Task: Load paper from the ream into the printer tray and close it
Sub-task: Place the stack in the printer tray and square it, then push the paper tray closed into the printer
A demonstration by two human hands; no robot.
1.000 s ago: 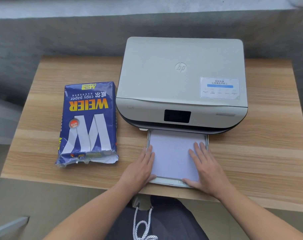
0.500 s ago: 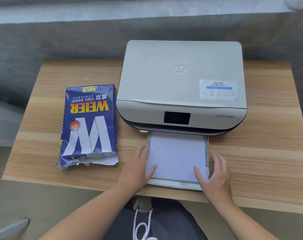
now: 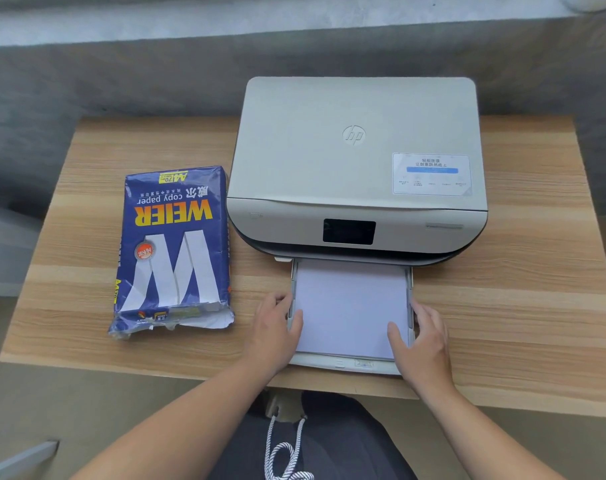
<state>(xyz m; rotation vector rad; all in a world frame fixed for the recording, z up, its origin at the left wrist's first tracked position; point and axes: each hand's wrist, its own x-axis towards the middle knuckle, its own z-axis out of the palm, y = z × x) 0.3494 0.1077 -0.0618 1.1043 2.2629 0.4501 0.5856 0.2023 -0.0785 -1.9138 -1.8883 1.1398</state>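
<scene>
A light grey printer (image 3: 357,161) stands on the wooden table (image 3: 523,306). Its paper tray (image 3: 343,366) is pulled out toward me, with a stack of white paper (image 3: 350,306) lying flat in it. My left hand (image 3: 275,327) grips the tray's left wall, thumb over the paper's edge. My right hand (image 3: 422,336) grips the tray's right wall, thumb on the paper. A blue ream of copy paper (image 3: 173,251) lies left of the printer, its near end torn open.
The table's near edge runs just under the tray front. A grey wall (image 3: 121,74) rises behind the table. My lap with a striped drawstring (image 3: 287,448) is below the edge. Bare wood lies right of the printer.
Both hands have slid off the top of the paper outward to the tray's two side walls. The tray and paper stay pulled out.
</scene>
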